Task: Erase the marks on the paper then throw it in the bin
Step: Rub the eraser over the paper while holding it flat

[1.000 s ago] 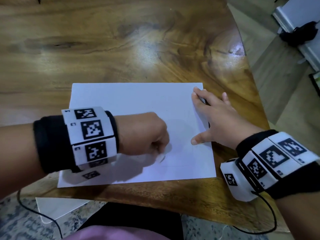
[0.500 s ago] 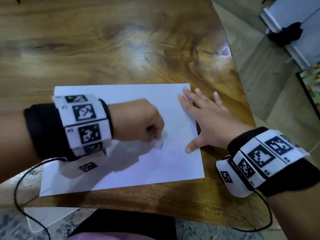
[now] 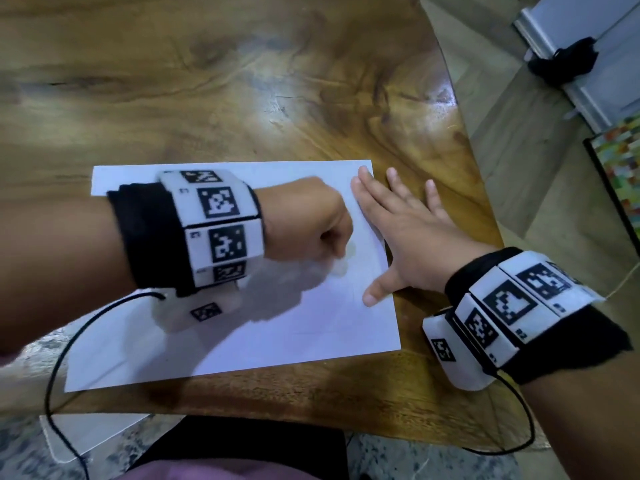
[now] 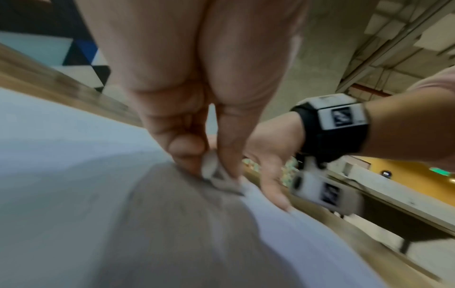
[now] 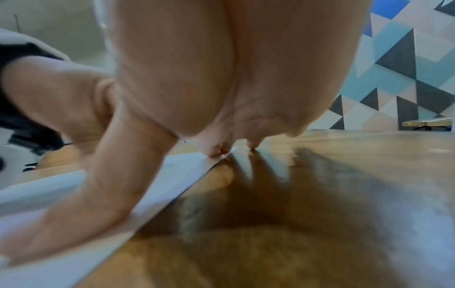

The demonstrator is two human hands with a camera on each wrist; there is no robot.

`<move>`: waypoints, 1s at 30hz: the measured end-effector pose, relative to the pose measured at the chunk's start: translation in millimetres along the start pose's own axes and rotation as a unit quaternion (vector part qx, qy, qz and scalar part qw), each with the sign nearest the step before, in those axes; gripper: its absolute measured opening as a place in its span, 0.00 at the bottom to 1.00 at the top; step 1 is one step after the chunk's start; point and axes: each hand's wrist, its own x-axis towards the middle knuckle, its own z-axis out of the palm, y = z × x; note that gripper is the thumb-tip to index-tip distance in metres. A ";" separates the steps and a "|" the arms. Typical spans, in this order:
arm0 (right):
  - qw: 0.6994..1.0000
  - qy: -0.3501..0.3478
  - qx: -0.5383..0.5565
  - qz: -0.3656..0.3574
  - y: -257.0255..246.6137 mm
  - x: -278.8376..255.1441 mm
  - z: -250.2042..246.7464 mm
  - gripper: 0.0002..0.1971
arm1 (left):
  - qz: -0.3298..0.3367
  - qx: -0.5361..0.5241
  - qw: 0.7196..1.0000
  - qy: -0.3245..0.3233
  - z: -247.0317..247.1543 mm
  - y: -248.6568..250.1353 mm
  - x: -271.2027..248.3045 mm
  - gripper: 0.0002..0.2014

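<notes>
Left hand [image 3: 308, 223] pinches a small white eraser [image 4: 216, 173], rubbing the white paper sheet [image 3: 277, 327] on the wooden bench [image 3: 242, 81]; right hand [image 3: 408, 237], fingers flat, pins its edge. Marks look faint; binning remains.

table [image 3: 311, 81]: you see brown wood, smooth and shiny (light bounces off it)
paper [image 3: 277, 323]: thin, white, flat and matt
eraser [image 4: 216, 175]: small and white, soft-looking, with a dirty grey end
wrist bands [image 3: 149, 237]: black cloth, with white blocks that look like hard plastic
floor [image 3: 20, 455]: speckled stone
</notes>
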 end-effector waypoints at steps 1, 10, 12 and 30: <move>1.000 0.000 0.002 0.000 -0.1 -0.1 -0.1 0.73 | -0.018 0.007 0.999 0.044 -5.6 0.5 8.9 0.06; 1.000 0.000 0.020 -0.001 1.1 -2.2 -0.4 0.73 | 0.062 0.003 0.998 -0.021 19.3 12.1 -13.0 0.05; 1.000 0.000 0.021 -0.003 0.5 -2.3 -0.6 0.73 | 0.042 0.012 0.999 0.022 11.2 8.5 -1.8 0.06; 0.999 0.036 0.025 -0.006 -7.6 -24.9 12.7 0.65 | 0.034 -0.009 0.998 0.053 32.4 16.3 -22.2 0.06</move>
